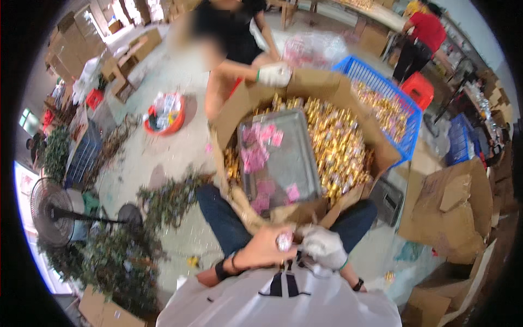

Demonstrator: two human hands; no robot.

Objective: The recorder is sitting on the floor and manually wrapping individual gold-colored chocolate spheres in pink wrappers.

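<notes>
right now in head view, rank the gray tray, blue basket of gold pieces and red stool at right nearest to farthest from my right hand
From your right hand:
1. Gray tray, just ahead, slightly left
2. Blue basket, ahead and right
3. Red stool, beyond the basket

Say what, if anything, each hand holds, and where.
The left hand grips a small shiny round-ended thing, its gripped part hidden; whether the gloved right hand holds anything cannot be told.

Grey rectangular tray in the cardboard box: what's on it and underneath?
Small pink pieces lie on the grey rectangular tray. Shiny gold pieces lie beside it in the brown cardboard box; what's underneath is covered.
</notes>
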